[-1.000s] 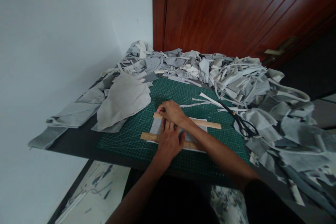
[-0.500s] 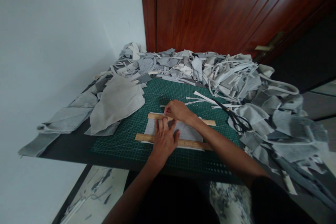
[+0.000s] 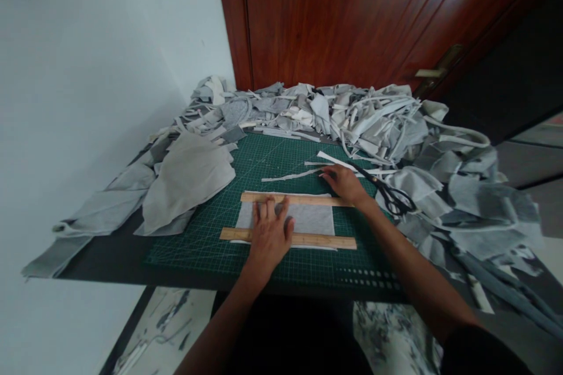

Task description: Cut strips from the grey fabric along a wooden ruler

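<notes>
My left hand (image 3: 269,228) lies with fingers spread across a light grey piece of fabric (image 3: 311,218). Its fingertips press on the upper wooden ruler (image 3: 314,200), and the palm covers part of the lower wooden ruler (image 3: 325,240). The two rulers lie roughly parallel along the fabric's far and near edges. Beyond the upper ruler, my right hand (image 3: 345,181) has its fingers bent together at a thin pale fabric strip (image 3: 290,176); the exact grip is small in view. Black-handled scissors (image 3: 391,196) rest just right of this hand.
A green cutting mat (image 3: 193,252) lies under the work on a dark table. Grey fabric pieces (image 3: 187,173) lie at left. A long heap of scraps (image 3: 387,117) lines the back and right side. Behind stands a brown door (image 3: 334,23), with a white wall (image 3: 88,99) at left.
My right hand has moved from the upper ruler, beside my left fingers, rightward and away to the thin strips. My left hand stays on the ruler and fabric. The view has shifted slightly.
</notes>
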Available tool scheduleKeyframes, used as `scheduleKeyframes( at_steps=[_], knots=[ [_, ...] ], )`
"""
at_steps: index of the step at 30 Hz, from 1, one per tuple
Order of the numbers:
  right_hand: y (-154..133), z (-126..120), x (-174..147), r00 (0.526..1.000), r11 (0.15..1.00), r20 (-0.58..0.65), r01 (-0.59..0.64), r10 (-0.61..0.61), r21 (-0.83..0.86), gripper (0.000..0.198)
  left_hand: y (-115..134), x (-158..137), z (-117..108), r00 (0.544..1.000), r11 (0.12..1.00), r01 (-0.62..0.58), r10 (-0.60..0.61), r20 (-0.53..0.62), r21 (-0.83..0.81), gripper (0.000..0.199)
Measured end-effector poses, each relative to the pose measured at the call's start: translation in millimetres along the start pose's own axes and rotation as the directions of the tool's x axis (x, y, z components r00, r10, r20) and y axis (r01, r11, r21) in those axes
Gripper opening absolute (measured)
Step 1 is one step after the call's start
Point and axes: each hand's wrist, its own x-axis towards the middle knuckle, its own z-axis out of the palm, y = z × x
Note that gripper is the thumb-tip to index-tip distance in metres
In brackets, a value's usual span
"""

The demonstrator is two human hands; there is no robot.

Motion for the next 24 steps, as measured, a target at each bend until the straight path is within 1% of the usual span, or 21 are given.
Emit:
scheduleKeyframes(
  at_steps=[2, 3, 5, 7, 9, 12, 15, 19, 24],
  knots=[
    [16.2, -2.0, -19.7, 0.990, 0.989, -0.058, 0.129, -0.125, 0.071, 0.026, -1.5, 0.2, -0.4, 1.000, 1.000, -0.011, 0.011, 0.006, 0.007, 0.055],
    [20.8, -3.0, -29.3, 0.979, 0.975, -0.061, 0.201, -0.196, 0.098, 0.030, -3.5, 0.7, -1.3, 1.000, 1.000, -0.020, 0.020, 0.012, 0.005, 0.055],
    [25.5, -5.0, -45.8, 0.953, 0.946, -0.045, 0.302, -0.299, 0.121, 0.038, -11.0, 3.7, -5.0, 0.998, 0.999, -0.048, 0.048, 0.031, -0.009, 0.054],
    [27.5, -6.7, -56.8, 0.936, 0.928, -0.024, 0.352, -0.352, 0.124, 0.040, -23.8, 10.7, -11.6, 0.993, 0.995, -0.097, 0.099, 0.060, -0.034, 0.051],
    [29.5, -7.6, -62.0, 0.924, 0.916, -0.011, 0.379, -0.381, 0.133, 0.035, -40.9, 22.0, -20.1, 0.982, 0.987, -0.149, 0.154, 0.108, -0.055, 0.044],
    [32.9, -7.0, -62.3, 0.918, 0.907, 0.003, 0.393, -0.397, 0.150, 0.026, -69.0, 43.2, -30.9, 0.958, 0.977, -0.209, 0.215, 0.190, -0.051, 0.029],
    [34.5, -4.8, -60.6, 0.923, 0.910, -0.017, 0.381, -0.384, 0.162, 0.021, -92.7, 60.8, -32.9, 0.934, 0.955, -0.269, 0.290, 0.211, -0.121, 0.021],
    [33.8, -1.0, -60.1, 0.943, 0.925, -0.066, 0.334, -0.327, 0.180, 0.018, -111.0, 72.3, -23.3, 0.923, 0.926, -0.318, 0.352, 0.158, -0.206, 0.024],
    [32.8, 2.3, -59.1, 0.950, 0.937, -0.114, 0.307, -0.291, 0.170, 0.018, -117.5, 74.7, -13.5, 0.929, 0.922, -0.327, 0.354, 0.109, -0.209, 0.032]
  ],
)
